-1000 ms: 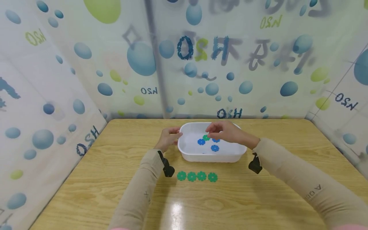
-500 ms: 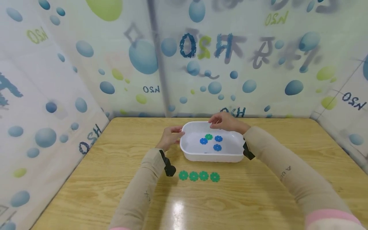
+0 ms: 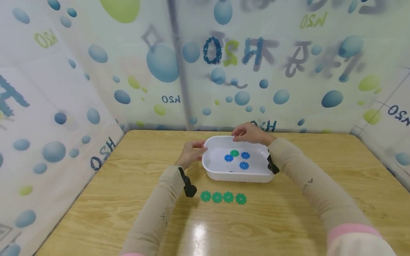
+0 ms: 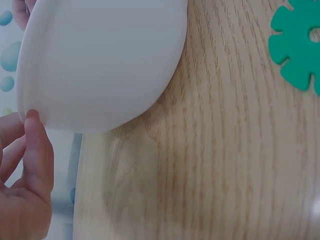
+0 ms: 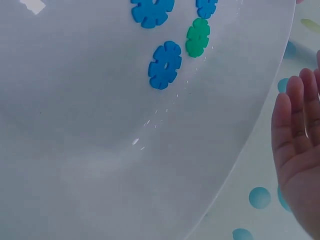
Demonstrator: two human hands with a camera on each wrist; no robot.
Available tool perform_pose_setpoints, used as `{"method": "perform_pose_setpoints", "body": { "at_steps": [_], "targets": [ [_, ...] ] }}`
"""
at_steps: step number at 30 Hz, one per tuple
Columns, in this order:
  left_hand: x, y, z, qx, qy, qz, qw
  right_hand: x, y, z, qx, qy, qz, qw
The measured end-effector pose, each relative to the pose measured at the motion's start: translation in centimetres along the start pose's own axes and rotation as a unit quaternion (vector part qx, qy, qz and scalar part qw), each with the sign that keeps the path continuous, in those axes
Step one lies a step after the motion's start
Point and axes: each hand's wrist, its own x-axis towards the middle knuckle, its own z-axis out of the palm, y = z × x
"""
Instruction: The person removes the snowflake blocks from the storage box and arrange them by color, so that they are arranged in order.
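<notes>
A white plastic tub (image 3: 240, 176) stands on the table, holding several blue flower-shaped discs (image 3: 244, 165) and one green flower-shaped disc (image 3: 234, 153). My left hand (image 3: 189, 154) pinches its left rim, with fingertips at the edge in the left wrist view. My right hand (image 3: 251, 133) is over the far rim. In the right wrist view its fingers (image 5: 295, 115) look nearly straight, outside the tub and apart from the rim; the thumb is out of that view. Another blue piece is mostly hidden behind the near wall.
Several green flower-shaped discs (image 3: 217, 197) lie in a row on the wooden table (image 3: 272, 220), just in front of the tub. A patterned curtain (image 3: 198, 89) hangs behind the table and on both sides.
My right hand has moved up and back from above the discs to the tub's far rim, uncovering a blue disc. My left hand stays at the left rim.
</notes>
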Motion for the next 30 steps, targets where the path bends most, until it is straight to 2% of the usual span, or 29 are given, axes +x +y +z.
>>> {"method": "perform_pose_setpoints", "body": {
  "at_steps": [6,20,27,30],
  "targets": [
    [0.3,0.0,0.0,0.005,0.002,-0.004,1.0,0.7,0.7,0.3,0.018,-0.009,0.009,1.0],
    [0.3,-0.3,-0.2,0.002,0.007,-0.005,1.0,1.5,1.6,2.1,0.071,-0.069,0.021,0.995],
    [0.3,-0.2,-0.1,0.015,0.005,-0.003,0.9999,1.5,2.4,2.5,0.015,-0.142,0.047,0.989],
    [0.4,-0.2,-0.1,0.02,0.007,-0.004,0.9998,1.5,2.6,2.6,0.013,-0.163,0.057,0.985]
  ]
}}
